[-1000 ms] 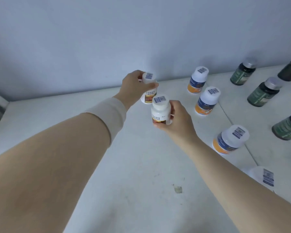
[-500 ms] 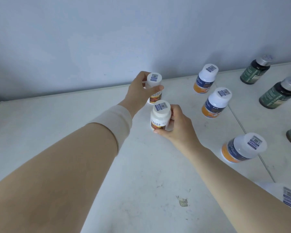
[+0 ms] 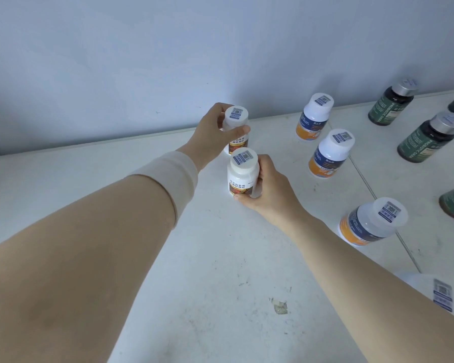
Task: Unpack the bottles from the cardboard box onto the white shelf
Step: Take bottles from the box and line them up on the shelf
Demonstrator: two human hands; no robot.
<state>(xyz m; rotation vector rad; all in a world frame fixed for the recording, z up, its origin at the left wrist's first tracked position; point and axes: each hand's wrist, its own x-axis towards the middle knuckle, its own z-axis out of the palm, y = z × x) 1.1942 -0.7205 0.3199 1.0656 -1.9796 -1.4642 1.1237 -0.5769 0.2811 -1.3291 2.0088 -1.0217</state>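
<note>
Two small white bottles with red-brown labels stand upright on the white shelf (image 3: 116,205), one behind the other. My left hand (image 3: 210,134) grips the far white bottle (image 3: 237,127) by its cap, close to the back wall. My right hand (image 3: 268,192) wraps around the near white bottle (image 3: 243,176), thumb at its base. Both bottle bottoms rest on or sit just at the shelf surface. The cardboard box is out of view.
To the right stand three white bottles with blue-orange labels (image 3: 313,119) (image 3: 330,153) (image 3: 372,221). Dark green bottles (image 3: 391,104) (image 3: 427,141) stand further right. Another white cap (image 3: 440,292) shows beside my right forearm. A seam (image 3: 378,200) crosses the shelf. The wall rises behind.
Both hands have lowered their bottles down to the shelf surface. The view has shifted a little, so the bottles on the right sit further right in the frame.
</note>
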